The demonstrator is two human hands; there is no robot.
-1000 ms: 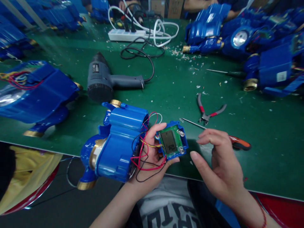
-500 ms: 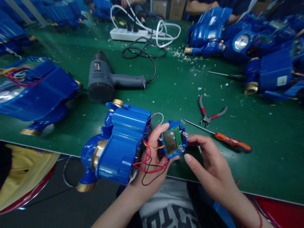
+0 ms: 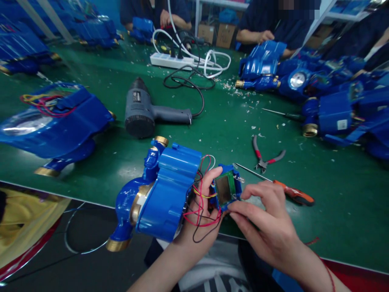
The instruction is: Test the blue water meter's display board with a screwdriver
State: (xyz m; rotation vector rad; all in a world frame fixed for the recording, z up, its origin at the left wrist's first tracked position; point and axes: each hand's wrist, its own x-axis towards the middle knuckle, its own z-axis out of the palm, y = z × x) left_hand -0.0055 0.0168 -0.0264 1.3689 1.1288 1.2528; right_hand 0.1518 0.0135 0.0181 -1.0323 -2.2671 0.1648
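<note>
My left hand [image 3: 204,211] is closed around a small display module [image 3: 225,188], a blue housing with a green circuit board and a grey screen facing up. Red, black, yellow and white wires [image 3: 199,202] run from the module to a blue water meter [image 3: 170,190] with brass threaded ends, which lies tilted beside my left wrist at the table edge. My right hand [image 3: 267,219] pinches at the module's lower right corner, thumb and forefinger close together. A coiled spring antenna [image 3: 240,179] sticks out of the module's right side. What lies between my right fingertips is hidden.
Beyond my right hand lie an orange-handled screwdriver [image 3: 293,192] and cutting pliers [image 3: 263,162]. A grey heat gun [image 3: 141,111] rests behind the meter. Another meter [image 3: 69,125] stands left; several crowd the right. A power strip [image 3: 170,61] and co-workers' hands [image 3: 165,18] are farther back.
My right hand has moved in to the module's lower corner, its fingers closing from a spread pose. The whole view has tilted up slightly; my left hand still holds the module.
</note>
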